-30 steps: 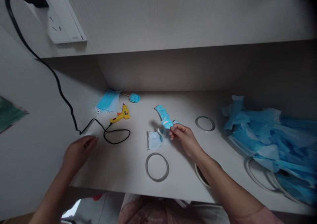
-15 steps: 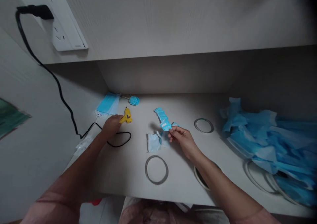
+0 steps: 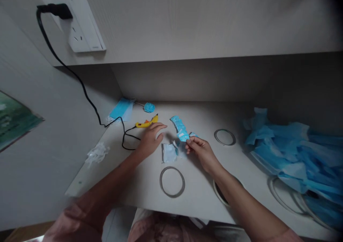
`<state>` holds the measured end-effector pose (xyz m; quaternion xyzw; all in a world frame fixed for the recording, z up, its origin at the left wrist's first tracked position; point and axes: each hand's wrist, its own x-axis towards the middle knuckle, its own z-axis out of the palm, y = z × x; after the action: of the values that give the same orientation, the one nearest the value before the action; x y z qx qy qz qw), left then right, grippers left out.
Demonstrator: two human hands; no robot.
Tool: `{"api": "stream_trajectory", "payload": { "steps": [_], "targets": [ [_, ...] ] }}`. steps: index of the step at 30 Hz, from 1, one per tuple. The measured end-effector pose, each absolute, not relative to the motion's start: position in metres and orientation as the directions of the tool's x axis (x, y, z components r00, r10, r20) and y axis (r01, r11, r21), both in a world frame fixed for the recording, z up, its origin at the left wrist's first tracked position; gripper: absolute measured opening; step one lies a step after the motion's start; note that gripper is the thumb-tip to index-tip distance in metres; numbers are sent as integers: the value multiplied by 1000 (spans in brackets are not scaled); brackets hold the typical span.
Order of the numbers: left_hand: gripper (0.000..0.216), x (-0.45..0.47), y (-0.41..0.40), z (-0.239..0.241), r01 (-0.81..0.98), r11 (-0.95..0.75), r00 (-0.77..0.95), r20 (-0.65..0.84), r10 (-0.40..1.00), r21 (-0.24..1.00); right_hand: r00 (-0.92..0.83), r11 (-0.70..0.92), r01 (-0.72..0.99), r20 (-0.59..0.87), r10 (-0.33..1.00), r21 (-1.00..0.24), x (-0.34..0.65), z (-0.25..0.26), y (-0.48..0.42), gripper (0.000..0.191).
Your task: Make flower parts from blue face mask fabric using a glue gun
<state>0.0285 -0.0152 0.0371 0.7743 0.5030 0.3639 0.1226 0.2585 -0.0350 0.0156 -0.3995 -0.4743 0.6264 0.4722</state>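
Note:
My right hand (image 3: 201, 151) pinches one end of a folded strip of blue face-mask fabric (image 3: 179, 127), which stretches up and left from the fingertips. My left hand (image 3: 152, 137) is empty, its fingers apart, just left of the strip. Behind that hand a yellow glue gun (image 3: 146, 122) lies on the table, its nozzle to the right. Below the strip are pale fabric pieces (image 3: 169, 152), partly hidden behind my right hand. A blue fabric flower (image 3: 149, 107) on a stem lies farther back, beside a blue face mask (image 3: 122, 109).
Wire coils lie near the front (image 3: 172, 182) and to the right (image 3: 224, 137). A heap of blue mask fabric (image 3: 297, 152) fills the right side. The black cord (image 3: 88, 98) runs from the wall socket (image 3: 77, 24) down to the glue gun. White scraps (image 3: 98, 152) lie at left.
My left hand has let go of the glue gun, now lying on its side, and moved right toward the strip. My right hand still holds the strip. The view has shifted slightly.

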Motion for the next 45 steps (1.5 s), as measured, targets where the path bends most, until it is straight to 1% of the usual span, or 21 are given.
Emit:
{"api": "stream_trajectory", "payload": {
  "steps": [3, 6, 8, 10, 13, 15, 18, 22, 25, 27, 33, 39, 41, 45],
  "targets": [
    [27, 46, -28, 39, 507, -360, 212, 292, 933, 783, -231, -106, -223, -53, 971, -969, 258, 17, -36, 29],
    [30, 55, -34, 37, 346, -172, 207, 103, 973, 922, -218, -110, -222, -61, 974, -969, 257, 20, -38, 30],
    [31, 61, -35, 37, 252, -62, 222, 5, 975, 966, -211, -109, -214, -63, 976, -971, 256, 22, -39, 31],
    [30, 67, -36, 39, 167, 9, 239, -49, 970, 986, -205, -106, -207, -63, 977, -973, 255, 23, -39, 31],
    [26, 75, -35, 43, 57, 60, 212, -71, 975, 997, -219, -101, -200, -56, 974, -975, 256, 24, -39, 30],
    [25, 77, -34, 45, 24, 66, 167, -69, 984, 998, -282, -94, -185, -39, 959, -978, 257, 23, -39, 29],
    [24, 76, -33, 47, 35, 37, 175, -43, 984, 999, -370, -80, -185, -6, 929, -979, 258, 21, -39, 31],
    [27, 71, -37, 45, 119, 34, 290, -67, 955, 992, -353, -75, -218, 7, 936, -973, 259, 21, -38, 34],
    [27, 70, -41, 42, 201, -3, 316, -62, 947, 980, -347, -70, -163, -9, 938, -984, 259, 22, -38, 34],
    [26, 71, -42, 40, 222, -33, 313, -39, 949, 974, -341, -68, -119, -24, 940, -991, 259, 22, -38, 33],
    [25, 72, -41, 38, 196, -47, 288, -12, 958, 979, -338, -66, -90, -32, 941, -994, 258, 23, -40, 33],
    [27, 73, -41, 35, 203, -13, 300, -50, 953, 979, -320, -31, -61, -10, 947, -998, 258, 23, -41, 31],
    [27, 74, -42, 34, 201, -22, 297, -40, 954, 979, -331, -33, -52, -14, 943, -998, 258, 23, -40, 31],
    [26, 76, -44, 33, 185, -51, 268, -1, 964, 981, -372, -56, -64, -28, 928, -996, 257, 23, -41, 35]
  ]
}}
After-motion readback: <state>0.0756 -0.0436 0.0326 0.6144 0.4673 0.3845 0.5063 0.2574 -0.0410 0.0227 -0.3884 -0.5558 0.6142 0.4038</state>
